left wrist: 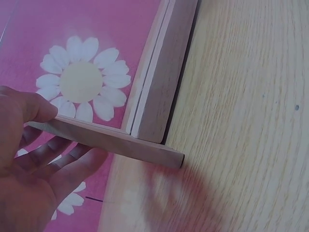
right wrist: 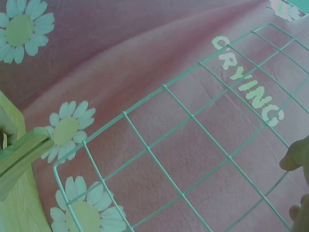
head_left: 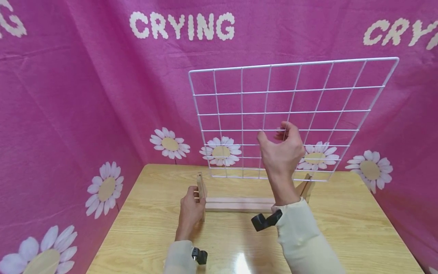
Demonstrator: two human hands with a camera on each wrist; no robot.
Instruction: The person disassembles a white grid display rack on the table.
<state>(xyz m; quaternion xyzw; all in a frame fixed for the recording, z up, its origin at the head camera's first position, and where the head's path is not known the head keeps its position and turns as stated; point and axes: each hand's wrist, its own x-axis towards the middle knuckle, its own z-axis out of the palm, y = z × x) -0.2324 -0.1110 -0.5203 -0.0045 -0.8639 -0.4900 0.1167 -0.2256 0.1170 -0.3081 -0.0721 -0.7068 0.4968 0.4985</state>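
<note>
My right hand (head_left: 284,152) grips a white wire grid panel (head_left: 267,91) by wires in its lower middle, holding it raised above the table. Below it, a wooden stand (head_left: 239,206) rests on the table, with a crossbar joining two uprights. My left hand (head_left: 191,209) pinches the stand's left upright (left wrist: 116,141), thumb on one face and fingers beneath in the left wrist view. The panel's lower edge hangs above and behind the crossbar. In the right wrist view, one panel corner lies near a grooved wooden upright (right wrist: 24,150); only part of my right hand (right wrist: 298,159) shows.
The wooden table (head_left: 143,236) ends at a pink cloth (head_left: 102,76) with daisies and white lettering, hung behind and at both sides. A black wrist camera (head_left: 266,220) sits on my right sleeve, another (head_left: 200,255) on the left.
</note>
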